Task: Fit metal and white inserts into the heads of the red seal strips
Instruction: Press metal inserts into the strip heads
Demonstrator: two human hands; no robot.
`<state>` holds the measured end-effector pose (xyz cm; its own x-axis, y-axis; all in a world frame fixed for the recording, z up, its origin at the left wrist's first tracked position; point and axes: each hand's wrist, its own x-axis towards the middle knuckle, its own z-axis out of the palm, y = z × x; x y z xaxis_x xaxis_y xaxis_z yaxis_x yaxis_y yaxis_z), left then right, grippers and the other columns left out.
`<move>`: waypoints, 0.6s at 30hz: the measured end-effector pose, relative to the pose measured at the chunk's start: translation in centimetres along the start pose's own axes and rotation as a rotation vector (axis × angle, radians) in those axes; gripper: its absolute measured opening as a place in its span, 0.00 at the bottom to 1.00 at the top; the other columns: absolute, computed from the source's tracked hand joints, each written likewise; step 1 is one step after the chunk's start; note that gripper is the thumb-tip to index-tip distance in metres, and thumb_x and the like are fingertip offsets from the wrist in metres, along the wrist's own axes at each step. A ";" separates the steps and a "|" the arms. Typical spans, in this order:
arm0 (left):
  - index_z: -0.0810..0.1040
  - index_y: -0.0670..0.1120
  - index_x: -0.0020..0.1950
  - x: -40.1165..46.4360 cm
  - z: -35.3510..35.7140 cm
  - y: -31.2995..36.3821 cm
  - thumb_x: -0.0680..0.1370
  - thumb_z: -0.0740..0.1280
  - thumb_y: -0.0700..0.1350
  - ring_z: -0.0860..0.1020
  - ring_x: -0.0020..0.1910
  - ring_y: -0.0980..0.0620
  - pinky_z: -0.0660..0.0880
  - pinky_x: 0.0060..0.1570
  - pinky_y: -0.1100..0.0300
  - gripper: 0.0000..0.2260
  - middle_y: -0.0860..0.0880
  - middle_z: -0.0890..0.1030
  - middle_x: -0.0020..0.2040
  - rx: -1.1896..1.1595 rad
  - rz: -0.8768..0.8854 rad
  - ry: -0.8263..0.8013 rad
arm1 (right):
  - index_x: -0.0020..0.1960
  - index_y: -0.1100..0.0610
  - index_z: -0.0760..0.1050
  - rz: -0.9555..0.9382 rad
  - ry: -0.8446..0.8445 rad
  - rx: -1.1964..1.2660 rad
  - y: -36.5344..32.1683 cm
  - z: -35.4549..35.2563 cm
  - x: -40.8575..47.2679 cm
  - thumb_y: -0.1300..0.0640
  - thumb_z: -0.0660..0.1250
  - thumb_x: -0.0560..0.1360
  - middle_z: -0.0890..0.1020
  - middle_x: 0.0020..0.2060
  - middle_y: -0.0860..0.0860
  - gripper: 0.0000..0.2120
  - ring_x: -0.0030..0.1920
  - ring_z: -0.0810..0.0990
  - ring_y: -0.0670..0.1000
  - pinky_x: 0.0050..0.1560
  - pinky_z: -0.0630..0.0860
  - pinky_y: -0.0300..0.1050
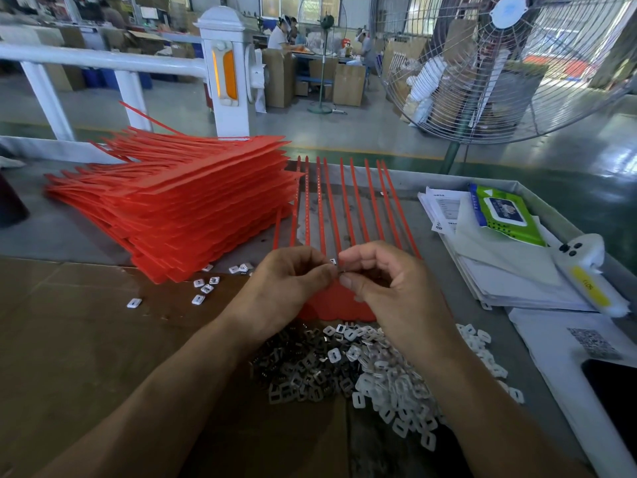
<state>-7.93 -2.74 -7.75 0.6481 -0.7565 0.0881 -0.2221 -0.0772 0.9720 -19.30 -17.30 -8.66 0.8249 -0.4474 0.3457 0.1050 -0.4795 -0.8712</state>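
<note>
Both bare forearms reach in from the lower edge of the view and converge toward the middle, the left one from the lower left, the right one from the lower right. The left hand is turned back-up, its knuckles raised and its fingers curled inward, thumb and forefinger tips pressed together at its right side. The right hand faces it, palm turned partly toward the left hand, fingers bent into a loose arch, its thumb and forefinger closed in a pinch. The two pinches meet tip to tip, touching; what sits between them is too small to tell.
</note>
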 end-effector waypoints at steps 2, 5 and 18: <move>0.81 0.39 0.48 0.1 0.0 -0.1 0.82 0.68 0.46 0.75 0.39 0.45 0.71 0.43 0.48 0.11 0.39 0.81 0.42 -0.037 -0.017 0.004 | 0.53 0.42 0.83 -0.019 -0.004 -0.008 0.0 0.0 0.0 0.56 0.76 0.76 0.85 0.48 0.40 0.10 0.53 0.84 0.43 0.52 0.81 0.42; 0.81 0.37 0.49 0.1 -0.1 -0.2 0.82 0.67 0.45 0.74 0.41 0.45 0.69 0.46 0.48 0.11 0.34 0.81 0.45 -0.045 -0.017 0.013 | 0.52 0.44 0.84 -0.053 -0.012 -0.021 -0.1 0.0 -0.1 0.56 0.75 0.76 0.86 0.46 0.39 0.08 0.50 0.84 0.40 0.48 0.79 0.34; 0.81 0.40 0.46 0.1 0.2 -0.3 0.83 0.65 0.48 0.74 0.39 0.47 0.70 0.44 0.50 0.13 0.33 0.79 0.44 0.016 0.057 0.029 | 0.52 0.47 0.84 -0.102 -0.014 -0.068 0.0 -0.5 0.2 0.59 0.75 0.76 0.85 0.44 0.38 0.09 0.49 0.84 0.39 0.49 0.76 0.29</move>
<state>-7.94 -2.86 -8.08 0.6550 -0.7407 0.1493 -0.2706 -0.0454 0.9616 -19.41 -17.72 -8.45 0.8194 -0.3835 0.4259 0.1513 -0.5720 -0.8062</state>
